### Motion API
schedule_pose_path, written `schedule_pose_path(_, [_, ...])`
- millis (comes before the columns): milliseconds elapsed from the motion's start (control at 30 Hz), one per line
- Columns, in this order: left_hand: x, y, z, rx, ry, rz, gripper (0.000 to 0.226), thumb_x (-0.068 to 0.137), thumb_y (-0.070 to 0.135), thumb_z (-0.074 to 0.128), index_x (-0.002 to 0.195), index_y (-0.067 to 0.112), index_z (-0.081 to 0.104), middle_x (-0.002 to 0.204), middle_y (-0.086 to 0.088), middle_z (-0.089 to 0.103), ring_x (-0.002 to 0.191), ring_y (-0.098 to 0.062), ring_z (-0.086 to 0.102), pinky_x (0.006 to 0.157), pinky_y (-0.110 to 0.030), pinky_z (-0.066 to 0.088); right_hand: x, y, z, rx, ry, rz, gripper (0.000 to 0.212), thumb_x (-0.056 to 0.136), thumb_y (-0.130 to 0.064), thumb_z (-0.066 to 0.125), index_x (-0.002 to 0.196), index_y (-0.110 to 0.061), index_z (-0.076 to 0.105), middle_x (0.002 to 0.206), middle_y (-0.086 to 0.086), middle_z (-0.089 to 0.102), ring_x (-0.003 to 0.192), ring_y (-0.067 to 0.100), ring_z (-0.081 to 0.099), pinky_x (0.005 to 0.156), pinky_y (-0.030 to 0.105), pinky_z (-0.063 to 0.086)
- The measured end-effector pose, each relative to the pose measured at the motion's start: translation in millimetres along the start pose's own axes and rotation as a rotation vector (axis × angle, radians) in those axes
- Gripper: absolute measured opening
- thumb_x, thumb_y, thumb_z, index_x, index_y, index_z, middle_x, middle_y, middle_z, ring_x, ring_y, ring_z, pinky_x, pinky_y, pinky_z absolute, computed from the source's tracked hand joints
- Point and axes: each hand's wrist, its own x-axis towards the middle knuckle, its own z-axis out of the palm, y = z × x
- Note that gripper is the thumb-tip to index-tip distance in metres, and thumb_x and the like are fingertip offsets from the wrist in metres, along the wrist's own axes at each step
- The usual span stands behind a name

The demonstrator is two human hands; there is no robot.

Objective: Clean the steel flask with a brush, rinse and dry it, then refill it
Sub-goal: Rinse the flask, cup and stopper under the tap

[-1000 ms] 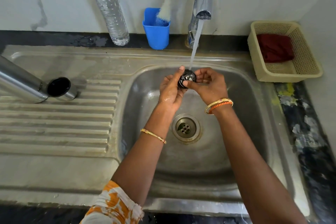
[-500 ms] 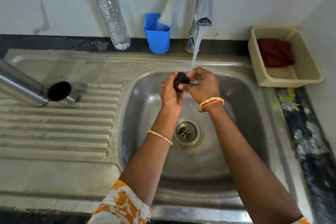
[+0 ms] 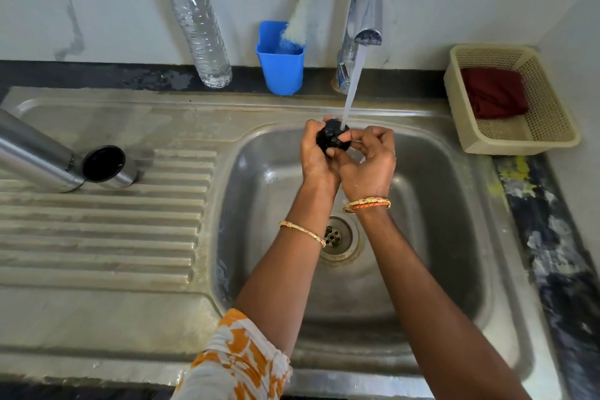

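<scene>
Nearest, over the sink [image 3: 461, 269] basin, both hands work a small black stopper [image 3: 331, 139] under the tap's stream. The left hand [image 3: 316, 156] wraps it from the left with curled fingers, and the right hand [image 3: 370, 162] pinches its right side between thumb and fingertips; the water [image 3: 352, 91] lands on its top. The stopper looks like hard plastic, light and stiff, with ribs or lugs that should give wet fingers some purchase, though it is probably slick right now, so a grip around its edge seems safer than one on its smooth faces. If dropped it would likely bounce toward the drain [image 3: 337, 237], not break. Farther left, on the ribbed drainboard [image 3: 97, 237], the flask [image 3: 32, 156] lies on its side with its mouth toward the basin, and a steel cap [image 3: 107, 167] with a dark inside lies just beside that mouth. The flask is rigid polished steel, likely light while empty and slippery when wet; being round it could roll, so taking it around the mid-body with a full wrap seems best. At the back stand a bottle [image 3: 201, 29] of water, a blue cup [image 3: 281, 65] holding the brush [image 3: 302, 19], the tap [image 3: 365, 0], and a basket [image 3: 552, 127] with a red cloth [image 3: 493, 92].
</scene>
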Motion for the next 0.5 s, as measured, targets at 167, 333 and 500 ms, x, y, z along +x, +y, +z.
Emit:
schedule_pose_path(167, [2,-2,3,0.029,0.027,0.015,0.014,0.091,0.016,0.046,0.092,0.006,0.055,0.069,-0.004,0.052,0.052,-0.01,0.05,0.051,-0.019,0.045,2,3,-2,0.024,0.017,0.003,0.034,0.062,0.009,0.078,0.084,-0.016,0.067,0.099,0.005,0.044,0.089,0.018,0.06,0.085,0.019,0.052])
schedule_pose_path(333, [4,-4,1,0.031,0.002,0.016,0.013,0.089,0.014,0.049,0.084,0.006,0.057,0.065,-0.003,0.054,0.055,-0.011,0.052,0.053,-0.021,0.047,4,-1,-6,0.085,-0.014,0.107,0.03,0.065,0.009,0.078,0.083,-0.012,0.067,0.099,0.002,0.049,0.082,-0.001,0.06,0.079,0.01,0.049])
schedule_pose_path(500, [9,3,-2,0.252,0.074,0.042,0.025,0.084,0.014,0.066,0.104,0.007,0.053,0.08,-0.009,0.059,0.068,-0.018,0.059,0.056,-0.027,0.051,23,-4,-17,0.462,-0.058,0.583,0.019,0.076,0.006,0.072,0.075,-0.011,0.064,0.075,0.003,0.066,0.065,0.008,0.063,0.068,0.023,0.056])
